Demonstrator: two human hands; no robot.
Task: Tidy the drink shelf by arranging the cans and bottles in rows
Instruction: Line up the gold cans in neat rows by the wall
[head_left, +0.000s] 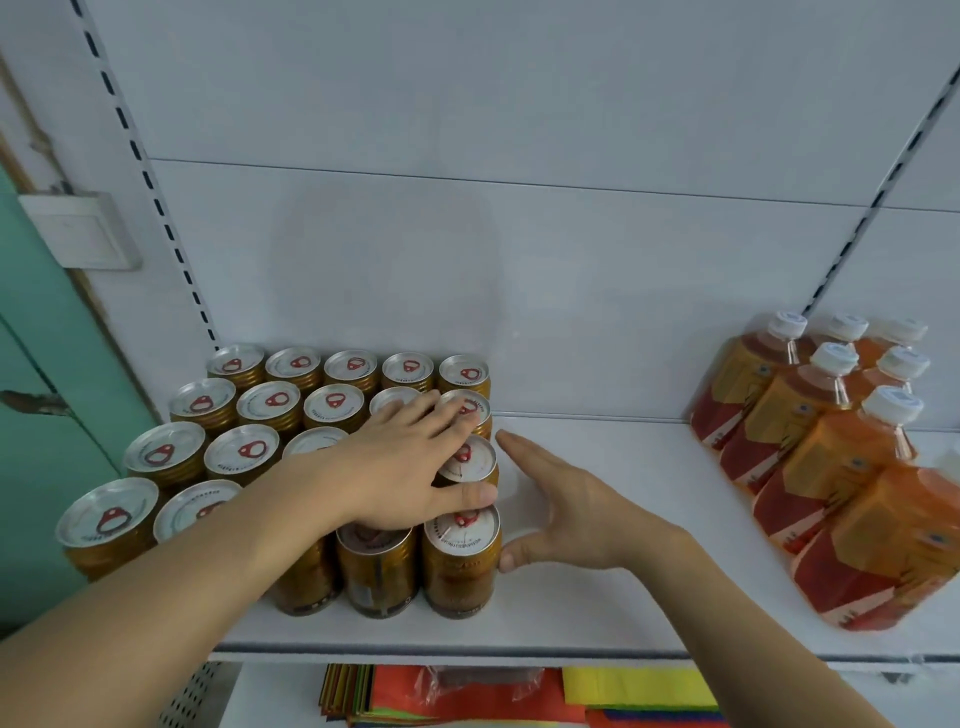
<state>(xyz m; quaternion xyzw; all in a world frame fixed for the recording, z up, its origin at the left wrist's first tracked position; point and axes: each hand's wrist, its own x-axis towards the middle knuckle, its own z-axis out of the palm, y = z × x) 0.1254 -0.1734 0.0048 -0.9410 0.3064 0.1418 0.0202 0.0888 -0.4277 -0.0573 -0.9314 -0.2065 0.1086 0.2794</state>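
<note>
At your far left a green wall (36, 364) carries a white switch plate (78, 228), and beside it a slotted upright (150, 182) runs up the pale back panel (519, 130) of the rack. You have the cans (218, 457) packed upright in rows on the left part of the white shelf (623, 597), gold sides touching and red pull tabs facing up. Your left hand (410, 462) lies flat across the tops of the cans near the block's right edge, fingers spread and closed on nothing. Your right hand (566, 509) stands open just beside that edge, palm toward the cans, thumb touching the front corner can (460, 561). A bare stretch of shelf separates the cans from the bottles (810, 467) of orange drink with white caps, which stand in rows at the right by a second slotted upright (883, 182). Below the shelf's front lip you can see coloured folded sheets (519, 696) on a lower level.
</note>
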